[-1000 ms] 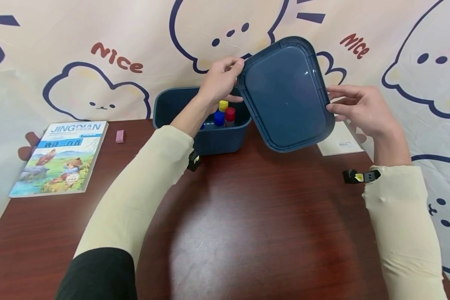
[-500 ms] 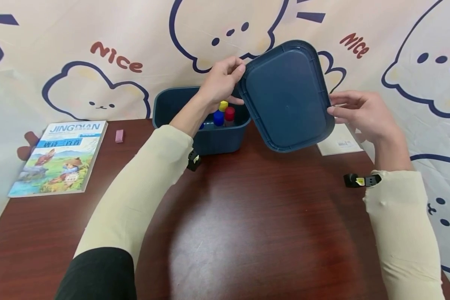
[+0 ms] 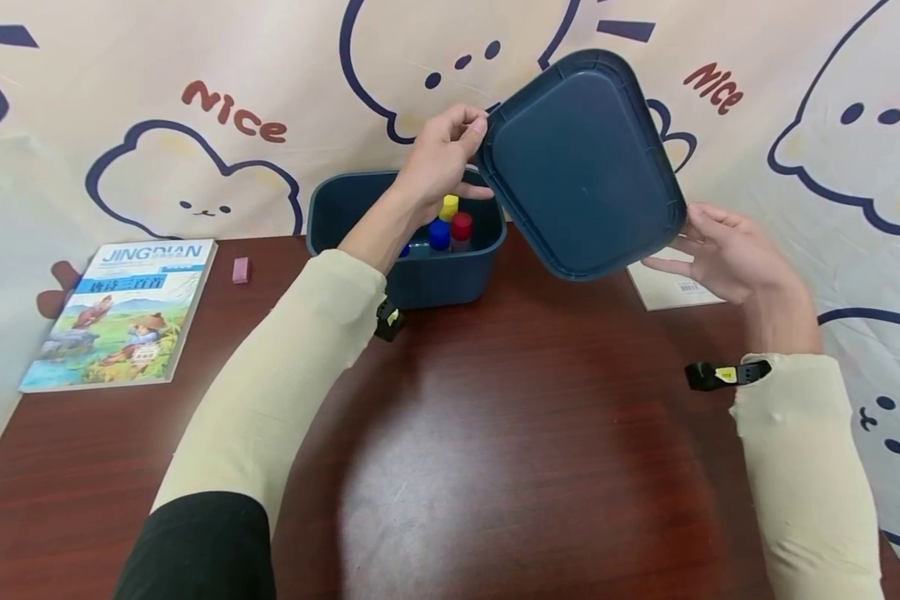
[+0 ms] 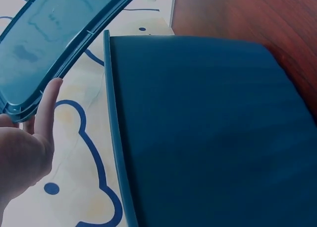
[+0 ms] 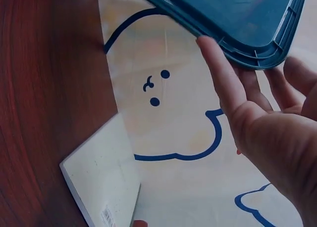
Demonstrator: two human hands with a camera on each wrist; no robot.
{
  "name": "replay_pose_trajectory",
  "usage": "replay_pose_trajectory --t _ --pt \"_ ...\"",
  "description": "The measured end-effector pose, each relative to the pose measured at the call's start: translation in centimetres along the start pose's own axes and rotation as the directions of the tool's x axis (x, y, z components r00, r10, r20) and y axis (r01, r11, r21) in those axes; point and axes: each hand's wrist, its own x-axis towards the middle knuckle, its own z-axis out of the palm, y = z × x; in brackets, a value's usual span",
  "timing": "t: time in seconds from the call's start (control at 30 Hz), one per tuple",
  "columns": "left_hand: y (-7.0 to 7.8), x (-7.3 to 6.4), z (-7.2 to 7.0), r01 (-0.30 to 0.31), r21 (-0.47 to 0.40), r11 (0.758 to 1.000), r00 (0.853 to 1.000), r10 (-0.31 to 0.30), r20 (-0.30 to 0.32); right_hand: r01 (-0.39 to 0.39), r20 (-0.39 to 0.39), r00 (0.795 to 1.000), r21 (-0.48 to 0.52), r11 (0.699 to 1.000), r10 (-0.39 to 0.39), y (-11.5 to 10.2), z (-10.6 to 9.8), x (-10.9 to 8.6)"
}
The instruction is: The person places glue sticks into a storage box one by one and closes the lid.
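A dark blue lid point(image 3: 585, 167) is raised at a tilt above the table. My left hand point(image 3: 442, 154) pinches its left corner between thumb and fingers, little finger stretched out. At the lid's lower right corner, my right hand point(image 3: 742, 254) grips the edge, thumb and fingers on either side; one finger extends below it. In the right wrist view several fingertips point(image 5: 210, 51) reach the lid's ribbed rim. Left of the lid stands an open dark blue bin point(image 3: 442, 283). Inside are a red-capped bottle point(image 3: 461, 225), a blue cap point(image 3: 439, 236) and a yellow cap point(image 3: 449, 207).
A picture-covered book point(image 3: 120, 312) lies at the left of the brown table point(image 3: 495, 467), with a pink eraser point(image 3: 241, 270) beside it. Below the lid at right lies a pale book point(image 3: 671, 287) with a barcode. A cartoon-printed cloth point(image 3: 270, 50) hangs behind.
The lid has risen a little and turned, its right side shifting outward. My right hand has slid down from the lid's right side to its lower right corner. My left hand stays nearly in place.
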Motion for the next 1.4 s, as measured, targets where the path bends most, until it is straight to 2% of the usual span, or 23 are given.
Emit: replay_pose_trajectory --t 0.17,0.3,0.43,0.6,0.67,0.77,0.87,0.97,1.0,1.13,1.2,1.27,1.4 --pt "0.1 -0.3 -0.3 -0.013 -0.074 0.997 1.0 0.014 0.019 0.053 -0.038 0.998 0.058 0.997 -0.051 -0.2 0.3 0.0" --pt "0.5 -0.8 -0.5 -0.034 -0.146 0.989 0.999 0.038 0.026 0.152 -0.038 0.988 0.077 0.985 -0.15 -0.6 0.8 0.1" --pt "1.0 -1.2 -0.4 -0.091 -0.143 0.986 0.996 0.092 0.005 0.213 -0.097 0.975 0.146 0.966 -0.201 -0.8 1.6 0.0" --pt "1.2 -1.5 -0.5 -0.166 -0.121 0.979 0.986 0.165 -0.023 0.233 -0.219 0.959 0.251 0.939 -0.179 -1.3 2.6 0.3" --pt "1.1 -1.6 -0.8 -0.201 -0.127 0.971 0.98 0.2 -0.021 0.219 -0.236 0.96 0.301 0.928 -0.15 -1.5 2.8 0.3" --pt "0.9 -1.5 -1.3 -0.257 -0.14 0.956 0.966 0.258 -0.008 0.156 -0.16 0.981 0.341 0.927 -0.106 -1.7 2.9 0.4" --pt "0.7 -1.5 -1.7 -0.299 -0.164 0.94 0.953 0.302 -0.006 0.056 0.001 0.998 0.293 0.955 -0.058 -1.6 2.9 0.5" --pt "0.6 -1.6 -1.8 -0.322 -0.192 0.927 0.945 0.326 -0.011 -0.005 0.12 0.992 0.234 0.972 -0.024 -1.4 2.9 0.7" --pt "0.6 -1.6 -1.9 -0.329 -0.2 0.923 0.943 0.333 -0.01 -0.004 0.145 0.989 0.217 0.976 -0.028 -1.3 2.9 0.8" --pt "0.6 -1.8 -2.0 -0.337 -0.229 0.913 0.938 0.347 0.004 0.022 0.208 0.975 0.259 0.966 -0.078 -0.9 2.7 1.0" --pt "0.6 -2.0 -2.2 -0.333 -0.234 0.913 0.939 0.345 0.008 0.038 0.233 0.967 0.284 0.958 -0.107 -0.7 2.6 1.0" --pt "0.7 -2.3 -2.3 -0.317 -0.229 0.92 0.946 0.325 -0.003 0.05 0.246 0.96 0.307 0.95 -0.13 -0.6 2.5 1.0" --pt "1.0 -2.9 -2.4 -0.239 -0.162 0.957 0.971 0.232 -0.063 0.081 0.226 0.96 0.345 0.935 -0.167 0.0 2.3 0.8"
